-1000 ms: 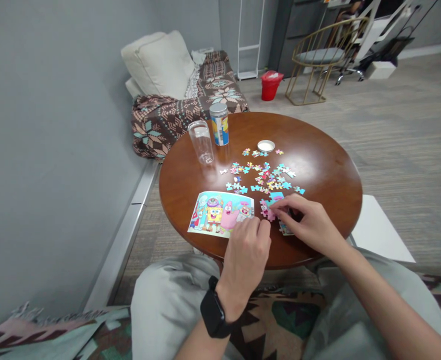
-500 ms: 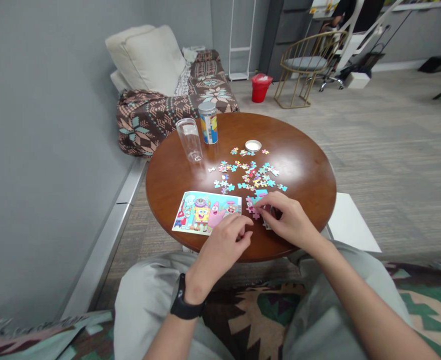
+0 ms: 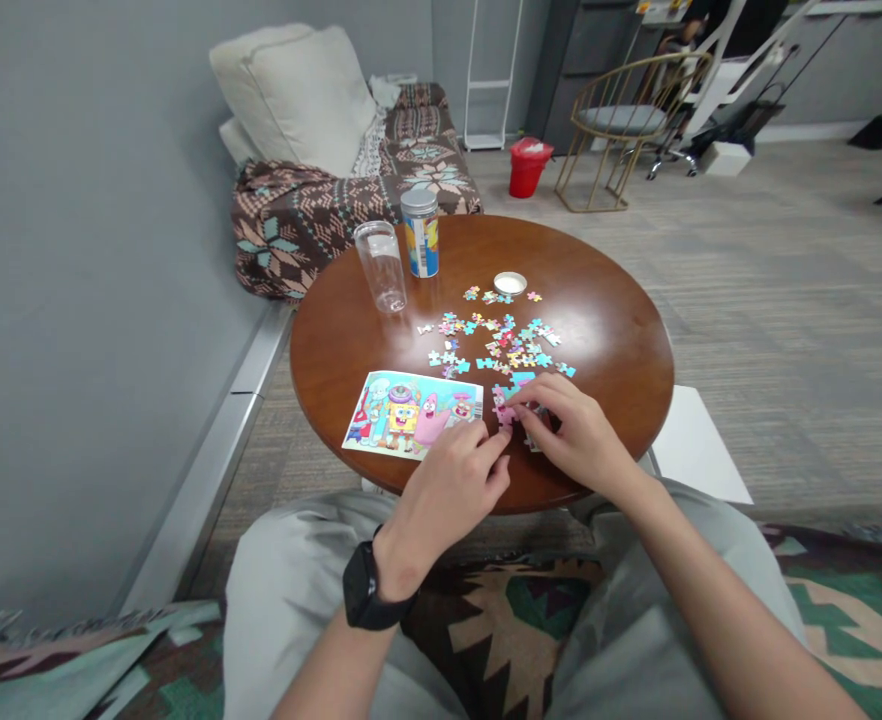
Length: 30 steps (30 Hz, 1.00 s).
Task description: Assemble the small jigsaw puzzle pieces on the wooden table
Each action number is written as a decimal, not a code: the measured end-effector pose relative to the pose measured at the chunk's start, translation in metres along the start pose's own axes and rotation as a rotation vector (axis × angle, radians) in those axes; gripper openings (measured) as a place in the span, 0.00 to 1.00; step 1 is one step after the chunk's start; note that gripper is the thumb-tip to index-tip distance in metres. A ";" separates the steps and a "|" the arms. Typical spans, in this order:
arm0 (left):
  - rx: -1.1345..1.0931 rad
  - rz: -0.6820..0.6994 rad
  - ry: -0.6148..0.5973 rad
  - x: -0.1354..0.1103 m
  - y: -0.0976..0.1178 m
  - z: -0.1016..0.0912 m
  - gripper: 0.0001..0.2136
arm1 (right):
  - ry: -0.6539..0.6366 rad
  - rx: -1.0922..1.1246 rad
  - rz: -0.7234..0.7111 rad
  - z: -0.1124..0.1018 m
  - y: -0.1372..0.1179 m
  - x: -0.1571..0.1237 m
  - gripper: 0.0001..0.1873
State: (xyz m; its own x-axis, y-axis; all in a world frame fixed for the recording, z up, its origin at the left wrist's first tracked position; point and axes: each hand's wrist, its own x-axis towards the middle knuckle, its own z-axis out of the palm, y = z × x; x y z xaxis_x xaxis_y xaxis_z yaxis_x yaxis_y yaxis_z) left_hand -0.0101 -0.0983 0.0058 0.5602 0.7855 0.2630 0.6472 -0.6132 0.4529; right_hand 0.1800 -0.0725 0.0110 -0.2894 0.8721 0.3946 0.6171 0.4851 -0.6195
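Observation:
A pink and blue group of joined puzzle pieces (image 3: 501, 405) lies near the front edge of the round wooden table, partly covered by my fingers. My right hand (image 3: 580, 435) is over the group, with thumb and index finger closed at a pink puzzle piece. From the left, my left hand (image 3: 456, 478) reaches the group's lower edge, its index finger stretched out and its other fingers loosely curled; nothing is held in it. The picture sheet (image 3: 392, 415) with cartoon characters lies partly under my left hand. Beyond lie several loose puzzle pieces (image 3: 520, 345).
A clear cup (image 3: 382, 268) and a colourful can with a metal lid (image 3: 421, 235) stand at the table's back left. A shallow round lid (image 3: 510, 284) lies behind the loose pieces. On the floor beyond are a red bin (image 3: 528, 168) and a gold-framed chair (image 3: 625, 122).
My left hand's index finger has moved forward to the lower edge of the joined pieces. My right hand stays over the group, its fingertips shifted slightly. The camera view has tilted a little downward.

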 end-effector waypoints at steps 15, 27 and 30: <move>0.050 0.020 -0.028 0.000 0.001 -0.001 0.14 | 0.075 -0.025 0.061 0.002 0.007 0.000 0.09; 0.007 -0.039 0.001 0.000 0.002 -0.003 0.13 | 0.109 -0.034 0.079 0.002 0.004 0.001 0.09; -0.051 -0.120 0.023 0.000 0.003 -0.003 0.10 | 0.133 -0.036 0.105 0.001 0.005 0.000 0.09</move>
State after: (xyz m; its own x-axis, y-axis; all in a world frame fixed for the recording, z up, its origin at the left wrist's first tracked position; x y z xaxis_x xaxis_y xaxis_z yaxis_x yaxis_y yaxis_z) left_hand -0.0100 -0.0999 0.0099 0.4679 0.8549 0.2240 0.6814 -0.5103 0.5246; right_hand 0.1822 -0.0694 0.0071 -0.1236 0.9006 0.4167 0.6656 0.3867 -0.6383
